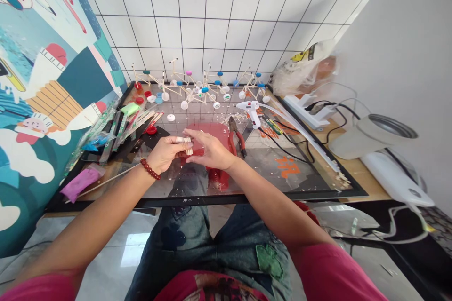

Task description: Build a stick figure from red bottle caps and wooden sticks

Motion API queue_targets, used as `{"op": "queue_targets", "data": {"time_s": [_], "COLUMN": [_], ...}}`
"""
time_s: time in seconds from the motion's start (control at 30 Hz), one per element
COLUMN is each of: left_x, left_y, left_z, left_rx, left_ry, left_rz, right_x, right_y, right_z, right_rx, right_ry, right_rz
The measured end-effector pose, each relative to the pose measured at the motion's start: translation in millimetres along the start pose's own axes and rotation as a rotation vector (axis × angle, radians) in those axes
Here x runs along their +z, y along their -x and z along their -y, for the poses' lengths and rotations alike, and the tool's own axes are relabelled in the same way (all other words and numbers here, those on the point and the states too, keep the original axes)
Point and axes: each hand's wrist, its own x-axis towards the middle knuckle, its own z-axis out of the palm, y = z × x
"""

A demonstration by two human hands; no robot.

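Left hand [165,153] pinches short sticks [189,146]; right hand [214,150] beside them, fingers spread. Risk: uneven pinch could scatter sticks across bench [257,182].

Glass-topped table [165,188], black frame. On it: white glue gun [251,112], red-handled pliers [236,137], stick models with bottle-cap wheels [197,94] along back, pink clay packet [80,183] left, white scraps near pliers.

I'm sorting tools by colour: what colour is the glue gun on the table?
The glue gun is mostly white, seen best in the head view.
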Motion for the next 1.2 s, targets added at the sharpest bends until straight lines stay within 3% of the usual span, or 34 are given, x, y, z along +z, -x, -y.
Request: {"op": "queue_targets", "data": {"time_s": [0.33,0.53,0.93,1.2], "left_x": [-0.5,1.7,2.4,1.5], "left_y": [1.5,1.5,1.9,1.2], "left_z": [-0.2,-0.2,2.3,2.2], "left_rx": [-0.091,-0.033,-0.055,-0.042], "left_ry": [-0.033,-0.021,0.022,-0.024], "left_rz": [0.062,0.015,0.064,0.025], "right_x": [-3.7,0.1,-1.1,2.1], "right_y": [-2.8,0.0,-0.4,-0.7], "right_z": [2.1,0.4,3.7,0.2], "right_rx": [-0.018,0.004,0.008,0.029], "right_ry": [-0.021,0.029,0.103,0.084], "right_rz": [-0.015,0.01,-0.076,-0.043]}}
